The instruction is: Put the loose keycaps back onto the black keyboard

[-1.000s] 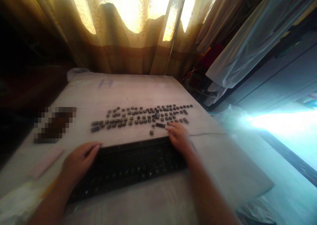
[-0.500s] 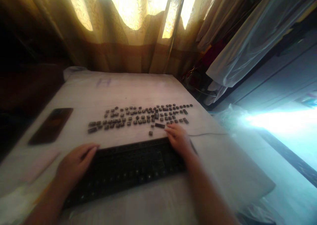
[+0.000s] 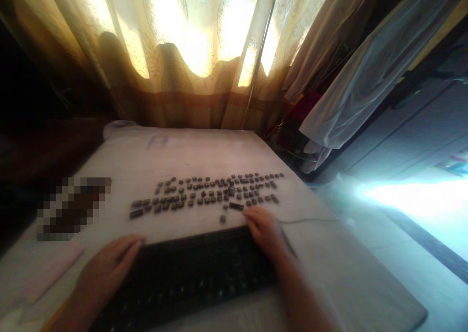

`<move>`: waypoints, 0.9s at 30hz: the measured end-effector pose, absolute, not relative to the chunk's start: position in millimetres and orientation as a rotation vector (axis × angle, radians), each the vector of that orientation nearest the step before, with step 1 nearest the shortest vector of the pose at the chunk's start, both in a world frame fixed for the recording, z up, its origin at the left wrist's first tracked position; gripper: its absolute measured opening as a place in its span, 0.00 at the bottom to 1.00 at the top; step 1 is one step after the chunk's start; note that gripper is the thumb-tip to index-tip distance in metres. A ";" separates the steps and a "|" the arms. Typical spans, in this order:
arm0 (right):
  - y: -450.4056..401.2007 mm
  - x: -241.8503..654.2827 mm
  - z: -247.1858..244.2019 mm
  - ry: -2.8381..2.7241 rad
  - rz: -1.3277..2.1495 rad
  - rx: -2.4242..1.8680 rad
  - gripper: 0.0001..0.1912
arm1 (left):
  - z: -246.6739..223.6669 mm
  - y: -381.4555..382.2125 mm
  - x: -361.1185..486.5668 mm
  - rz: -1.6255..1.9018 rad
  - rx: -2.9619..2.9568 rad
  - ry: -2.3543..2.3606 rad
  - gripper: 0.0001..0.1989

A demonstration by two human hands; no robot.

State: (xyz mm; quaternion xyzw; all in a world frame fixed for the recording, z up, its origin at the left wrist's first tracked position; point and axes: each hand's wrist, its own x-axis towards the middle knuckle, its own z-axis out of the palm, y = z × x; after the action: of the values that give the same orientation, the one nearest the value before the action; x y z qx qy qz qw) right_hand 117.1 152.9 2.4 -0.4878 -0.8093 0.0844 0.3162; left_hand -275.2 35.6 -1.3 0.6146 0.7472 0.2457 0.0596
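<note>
A black keyboard (image 3: 197,268) lies slantwise on the pale table, its near edge lined with small light spots. Round its left end is my left hand (image 3: 106,266), thumb and fingers close together at the back corner. My right hand (image 3: 265,232) grips the right end from above, fingertips by the back edge. Beyond the keyboard, many loose dark keycaps (image 3: 199,201) are spread in rough rows. A long keycap (image 3: 236,206) lies just off my right fingertips, and a single square keycap (image 3: 223,219) sits nearer the keyboard. The undersides of both hands are hidden.
At the left lie a dark flat object (image 3: 75,210), blurred out by pixels, and a pink strip-like thing (image 3: 53,271). A thin cable (image 3: 310,220) runs right across the white table (image 3: 204,149). Curtains (image 3: 197,98) hang behind; pale cloth (image 3: 336,112) hangs at right.
The whole scene sits lower in the picture, as my view has tilted up. Both hands stay at the keyboard's ends, and the keycaps keep their arrangement.
</note>
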 end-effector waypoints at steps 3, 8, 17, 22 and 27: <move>151.4 113.5 8.1 -2.169 0.231 -1.316 0.17 | -0.9 35.4 -274.7 0.763 1.839 2.247 0.21; 156.0 93.5 19.2 -2.328 0.271 -1.418 0.20 | 3.5 35.8 -274.1 0.760 1.877 2.221 0.20; 163.1 66.0 28.8 -2.482 0.284 -1.462 0.18 | 2.0 35.1 -272.4 0.793 1.864 2.216 0.20; 160.6 68.8 25.8 -2.476 0.298 -1.442 0.17 | -0.9 35.3 -274.7 0.786 1.873 2.206 0.20; 162.3 71.2 22.6 -2.416 0.323 -1.424 0.17 | 1.7 35.0 -272.8 0.772 1.845 2.219 0.21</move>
State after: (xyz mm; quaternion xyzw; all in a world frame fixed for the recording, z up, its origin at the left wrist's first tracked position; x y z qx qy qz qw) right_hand 71.2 162.3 22.6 -0.4981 -0.8449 0.1130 0.1588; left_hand -272.8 35.0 1.7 0.6157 0.7406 0.2577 0.0772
